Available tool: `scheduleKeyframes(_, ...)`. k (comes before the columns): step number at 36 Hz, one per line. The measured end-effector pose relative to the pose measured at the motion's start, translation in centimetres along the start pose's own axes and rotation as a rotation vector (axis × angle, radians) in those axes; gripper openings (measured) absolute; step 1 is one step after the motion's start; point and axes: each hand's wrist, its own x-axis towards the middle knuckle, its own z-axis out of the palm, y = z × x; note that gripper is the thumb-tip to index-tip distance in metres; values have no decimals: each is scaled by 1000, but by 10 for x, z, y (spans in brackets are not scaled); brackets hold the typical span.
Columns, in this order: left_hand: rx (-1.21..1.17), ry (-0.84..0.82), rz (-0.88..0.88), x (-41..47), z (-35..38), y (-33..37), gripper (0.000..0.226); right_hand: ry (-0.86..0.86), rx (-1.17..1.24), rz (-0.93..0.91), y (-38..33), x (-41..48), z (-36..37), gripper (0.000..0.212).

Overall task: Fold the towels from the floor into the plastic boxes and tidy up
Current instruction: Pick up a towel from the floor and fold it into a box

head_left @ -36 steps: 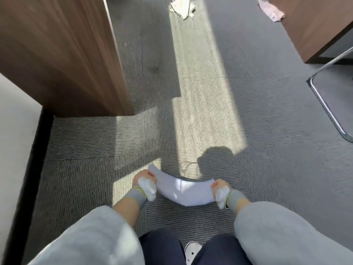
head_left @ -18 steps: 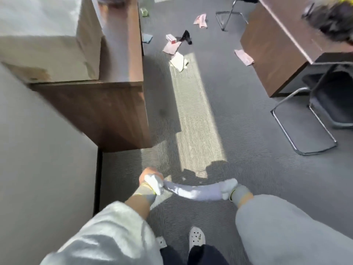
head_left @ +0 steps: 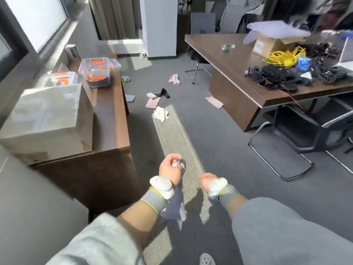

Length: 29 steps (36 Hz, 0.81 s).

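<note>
Carpeted office floor [head_left: 219, 142], towels [head_left: 161, 114] scattered. Your left hand [head_left: 170, 170] grips a pale towel [head_left: 174, 205]; right hand [head_left: 207, 180] open, empty. Next, likely: fold it for the plastic box [head_left: 98, 72].

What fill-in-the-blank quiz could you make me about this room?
The left hand grips the towel; the right hand holds ____.
The plastic boxes stand on the desk at the person's ____ side.
The coiled cable on the other desk is ____.
Missing: nothing; left; yellow.
</note>
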Motion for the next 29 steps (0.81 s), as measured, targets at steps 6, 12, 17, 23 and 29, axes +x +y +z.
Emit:
scheduleKeyframes(6, 118, -233, 75, 57, 47, 45, 23, -44, -293, -191, -77, 38, -24, 22)
scheduleKeyframes(12, 287, -253, 121, 126, 76, 81, 23, -57, -128, -195, -148, 86, -65, 33)
scheduleKeyframes(17, 325, -228, 122, 182, 85, 95, 34, -62, -185, -271, -201, 123, -85, 41)
scheduleKeyframes(23, 259, -186, 31, 233, 94, 90, 30, -135, -67, -294, -245, 164, -83, 19)
scheduleKeyframes(29, 298, -57, 15, 337, 90, 81, 27, -7, -265, -347, -314, 236, -57, 15)
